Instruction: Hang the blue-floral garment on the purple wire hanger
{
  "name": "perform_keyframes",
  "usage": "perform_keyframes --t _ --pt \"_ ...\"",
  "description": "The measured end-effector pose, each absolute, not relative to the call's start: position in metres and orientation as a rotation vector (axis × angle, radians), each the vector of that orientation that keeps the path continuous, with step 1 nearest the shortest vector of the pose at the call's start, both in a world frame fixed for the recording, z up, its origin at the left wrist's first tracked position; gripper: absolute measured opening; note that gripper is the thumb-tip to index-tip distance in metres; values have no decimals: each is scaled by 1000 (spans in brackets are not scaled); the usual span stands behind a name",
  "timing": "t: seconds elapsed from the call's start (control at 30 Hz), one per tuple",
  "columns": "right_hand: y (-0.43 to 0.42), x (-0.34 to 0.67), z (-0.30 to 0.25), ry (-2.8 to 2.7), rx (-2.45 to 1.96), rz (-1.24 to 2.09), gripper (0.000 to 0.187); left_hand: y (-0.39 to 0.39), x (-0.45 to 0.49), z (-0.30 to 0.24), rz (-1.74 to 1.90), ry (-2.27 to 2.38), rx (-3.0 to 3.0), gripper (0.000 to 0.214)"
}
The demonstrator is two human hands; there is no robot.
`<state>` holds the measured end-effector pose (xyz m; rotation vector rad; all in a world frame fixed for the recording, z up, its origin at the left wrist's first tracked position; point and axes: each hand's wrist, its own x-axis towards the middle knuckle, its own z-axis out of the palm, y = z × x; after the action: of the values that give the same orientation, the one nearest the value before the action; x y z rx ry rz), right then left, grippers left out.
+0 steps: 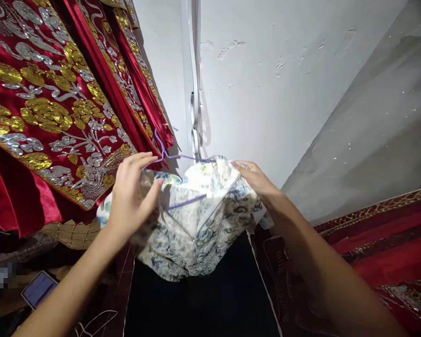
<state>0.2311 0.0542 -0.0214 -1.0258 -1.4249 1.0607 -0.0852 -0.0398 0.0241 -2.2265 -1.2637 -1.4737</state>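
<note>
Garment: floral garment (pixel 196 224), white with blue-green print, bunched and held up between both hands in front of the white wall (pixel 266 84).
Hanger: purple hanger (pixel 185 201) of thin wire sits partly inside the floral garment. Its lower bar shows across the cloth's front and its hook sticks out above the upper left corner.
Left hand: left hand (pixel 129 196) lies on the floral garment's left shoulder, fingers loosely spread and thumb apart. It rests on the cloth rather than clamping it.
Right hand: right hand (pixel 254 180) is at the floral garment's upper right edge, fingers drawn narrow and apparently pinching the fabric. The fingertips are partly hidden.
Surroundings: red embroidered robes (pixel 45 107) with gold and silver thread hang to the left of the floral garment. Dark cloth (pixel 196 304) hangs directly below it, red fabric (pixel 389 252) lies to its lower right, and a phone (pixel 39 289) lies to its lower left.
Handling advice: in my judgement the wire is best kept level while each shoulder seam is seated squarely on a hanger arm. The left hand should steady the hook side so the thin cloth does not snag or slide off.
Writing: no brand, label or legible text is found. The phone screen is too small to read.
</note>
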Motion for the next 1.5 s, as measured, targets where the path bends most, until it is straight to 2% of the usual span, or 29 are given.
perform_keyframes --t 0.13,0.2,0.33,0.47,0.57,0.67,0.73,0.8,0.83,0.93,1.1,1.27,1.37,1.5 --pt "52 245 -23 -1153 -976 929 52 -51 -56 -29 -1557 -1048 -2314 22" --pt "36 258 -39 -1052 -1051 854 53 -57 -42 -62 -1428 -1250 -2536 21" --pt "8 276 -71 -991 -1189 901 52 -57 -17 -126 -830 -1816 -2872 45" --pt "7 275 -89 -998 -1133 939 47 -50 -3 -167 -686 -1968 -2874 25" --pt "-2 271 -119 -865 -1112 616 39 -55 0 -179 -743 -2003 -2843 27" --pt "-34 250 -173 -604 -1178 238 25 -68 -1 -178 -895 -1965 -2912 32" --pt "-59 222 -208 -702 -1288 349 17 -75 -2 -172 -954 -1907 -3016 33" --pt "-77 188 -232 -1094 -1298 710 14 -78 -3 -166 -960 -1849 -3105 32" --pt "-82 171 -239 -1226 -1282 785 14 -78 -3 -163 -955 -1838 -3122 32" --pt "-83 136 -241 -1360 -1275 777 14 -75 -6 -157 -978 -1876 -3074 36" --pt "-77 123 -231 -1343 -1296 757 12 -76 -9 -155 -1505 -2081 -2882 31" --pt "-75 124 -240 -1389 -1322 724 16 -67 -6 -148 -2586 -2208 -2545 23" --pt "-69 127 -247 -1436 -1322 679 20 -41 -7 -113 -3072 -1999 -2250 31" --pt "-60 135 -252 -1474 -1300 642 25 -3 -6 -42 -3257 -1594 -2197 40"
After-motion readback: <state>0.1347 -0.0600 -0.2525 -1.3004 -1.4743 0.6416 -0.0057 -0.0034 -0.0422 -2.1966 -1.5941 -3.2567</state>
